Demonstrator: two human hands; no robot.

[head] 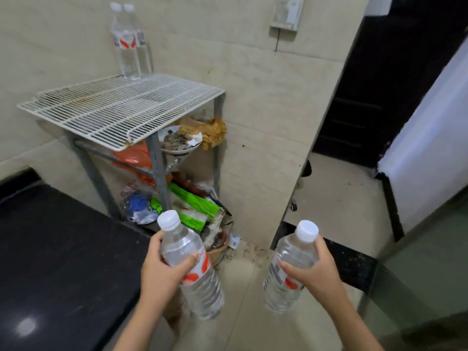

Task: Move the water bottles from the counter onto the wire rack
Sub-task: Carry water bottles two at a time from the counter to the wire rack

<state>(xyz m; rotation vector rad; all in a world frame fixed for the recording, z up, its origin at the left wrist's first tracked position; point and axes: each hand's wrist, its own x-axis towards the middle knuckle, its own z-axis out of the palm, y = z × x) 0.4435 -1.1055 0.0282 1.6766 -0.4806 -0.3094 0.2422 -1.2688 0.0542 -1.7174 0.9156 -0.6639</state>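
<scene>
Both hands hold one water bottle each: left hand [162, 269] wrapped around the left bottle [192, 269], right hand [314, 269] around the right bottle [288, 272], carried low before the wire rack [121, 110]. Two bottles [129, 44] already stand at its back; these two remain.

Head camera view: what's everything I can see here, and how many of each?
Water bottles on rack: two, clear with white caps, standing at the back of the top shelf by the wall.
Water bottles in hand: two, clear with white caps, one left, one right.
Wire rack: one, white top shelf on grey legs, against the tiled wall.
Clutter under rack: several, orange, green and blue bags, a dish of scraps.
Counter: one, black, at left.
Wall fixture: one, white, high up.
Left hand: holding a bottle.
Right hand: holding a bottle.
</scene>
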